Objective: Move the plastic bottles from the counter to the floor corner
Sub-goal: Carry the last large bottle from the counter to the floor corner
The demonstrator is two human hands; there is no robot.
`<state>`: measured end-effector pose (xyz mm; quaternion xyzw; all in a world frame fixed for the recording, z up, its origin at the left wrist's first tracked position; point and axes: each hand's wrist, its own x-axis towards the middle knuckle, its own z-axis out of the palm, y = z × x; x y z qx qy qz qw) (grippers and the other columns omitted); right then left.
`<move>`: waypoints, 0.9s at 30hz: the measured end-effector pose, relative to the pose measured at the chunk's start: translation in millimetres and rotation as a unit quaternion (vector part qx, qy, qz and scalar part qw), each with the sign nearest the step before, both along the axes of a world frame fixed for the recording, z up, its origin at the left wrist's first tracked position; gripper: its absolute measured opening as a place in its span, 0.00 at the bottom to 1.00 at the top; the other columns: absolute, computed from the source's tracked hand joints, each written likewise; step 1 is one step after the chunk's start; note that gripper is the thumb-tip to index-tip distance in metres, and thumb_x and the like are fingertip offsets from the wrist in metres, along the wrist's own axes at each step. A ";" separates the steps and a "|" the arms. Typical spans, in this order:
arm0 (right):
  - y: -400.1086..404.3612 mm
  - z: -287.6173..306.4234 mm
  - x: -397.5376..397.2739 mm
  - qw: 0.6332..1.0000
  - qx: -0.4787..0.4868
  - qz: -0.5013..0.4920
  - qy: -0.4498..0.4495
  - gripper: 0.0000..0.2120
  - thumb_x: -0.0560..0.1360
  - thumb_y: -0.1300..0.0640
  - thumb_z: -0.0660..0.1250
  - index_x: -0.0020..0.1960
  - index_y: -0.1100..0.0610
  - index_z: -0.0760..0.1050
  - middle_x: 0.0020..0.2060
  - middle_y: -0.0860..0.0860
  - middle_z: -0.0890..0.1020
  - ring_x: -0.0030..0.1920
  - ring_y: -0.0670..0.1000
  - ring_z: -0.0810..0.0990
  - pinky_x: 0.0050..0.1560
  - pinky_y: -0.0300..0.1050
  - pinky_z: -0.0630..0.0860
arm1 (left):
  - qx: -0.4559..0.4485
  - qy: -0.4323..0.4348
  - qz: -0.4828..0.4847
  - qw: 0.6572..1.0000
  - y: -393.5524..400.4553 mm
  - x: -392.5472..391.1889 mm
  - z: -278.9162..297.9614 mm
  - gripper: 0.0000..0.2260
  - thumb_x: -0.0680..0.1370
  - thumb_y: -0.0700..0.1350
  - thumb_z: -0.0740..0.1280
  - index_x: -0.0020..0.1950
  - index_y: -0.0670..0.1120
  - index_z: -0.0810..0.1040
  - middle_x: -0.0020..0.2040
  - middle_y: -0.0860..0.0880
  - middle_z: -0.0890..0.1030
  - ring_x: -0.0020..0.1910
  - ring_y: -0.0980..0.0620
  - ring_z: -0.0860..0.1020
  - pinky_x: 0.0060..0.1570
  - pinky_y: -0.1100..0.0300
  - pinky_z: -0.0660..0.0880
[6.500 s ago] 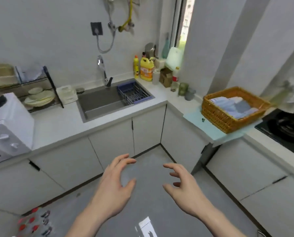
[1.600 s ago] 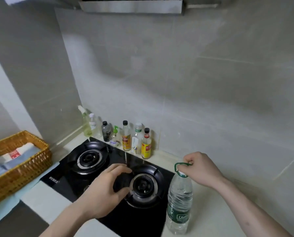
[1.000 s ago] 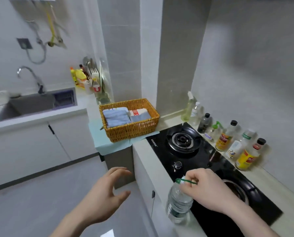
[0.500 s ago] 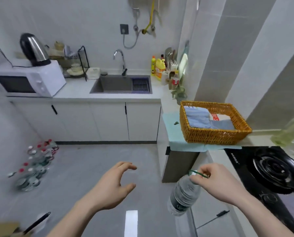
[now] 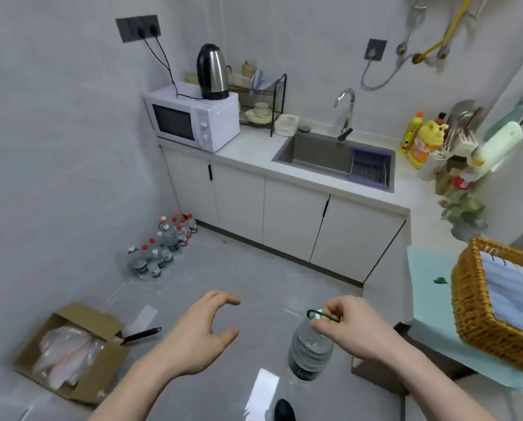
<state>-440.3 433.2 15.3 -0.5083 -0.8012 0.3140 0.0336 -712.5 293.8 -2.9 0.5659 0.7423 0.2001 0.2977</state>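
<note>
Many bottles (image 5: 163, 247) already stand in the floor corner at ten o'clock; my right hand (image 5: 355, 326) pinches another bottle (image 5: 310, 350) by its neck, my left hand (image 5: 202, 332) open, empty.

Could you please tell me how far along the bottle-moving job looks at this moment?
Done: a cluster of bottles already stands in the floor corner by the wall. In hand: the right hand carries one clear bottle by its green cap ring, hanging above the floor; the left hand is open and empty. Left: walking this bottle to the corner and setting it down. Whether more bottles wait on the counter is out of view.
</note>
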 end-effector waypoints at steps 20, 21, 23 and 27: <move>151.9 -26.7 -296.5 0.954 -0.082 0.284 -0.049 0.19 0.70 0.42 0.71 0.32 0.55 0.70 0.25 0.48 0.77 0.29 0.49 0.78 0.41 0.50 0.80 | -0.034 0.002 0.326 0.945 1.8 -156.0 -35.6 0.20 0.76 0.54 0.71 0.67 0.60 0.73 0.64 0.64 0.71 0.62 0.65 0.70 0.63 0.70 0.64; 153.7 -27.1 -312.8 0.953 -0.084 0.287 -0.052 0.19 0.71 0.43 0.71 0.32 0.54 0.70 0.24 0.48 0.78 0.28 0.49 0.79 0.40 0.49 0.79 | -0.033 0.001 0.333 0.942 0.2 -169.6 -39.4 0.20 0.75 0.53 0.71 0.66 0.59 0.73 0.64 0.63 0.71 0.62 0.65 0.70 0.63 0.70 0.64; 154.5 -28.1 -344.7 0.951 -0.093 0.291 -0.049 0.19 0.73 0.43 0.72 0.33 0.53 0.70 0.23 0.47 0.79 0.27 0.46 0.80 0.38 0.45 0.77 | -0.033 -0.010 0.345 0.938 -2.6 -199.1 -47.3 0.20 0.75 0.54 0.71 0.65 0.60 0.73 0.64 0.63 0.71 0.63 0.64 0.71 0.67 0.65 0.66; 151.6 -30.4 -406.5 0.946 -0.089 0.306 -0.059 0.17 0.74 0.45 0.72 0.33 0.53 0.72 0.23 0.48 0.80 0.28 0.47 0.82 0.39 0.44 0.77 | -0.049 -0.028 0.348 0.936 -4.8 -256.8 -57.4 0.19 0.75 0.56 0.70 0.64 0.64 0.70 0.66 0.63 0.69 0.66 0.61 0.71 0.71 0.59 0.67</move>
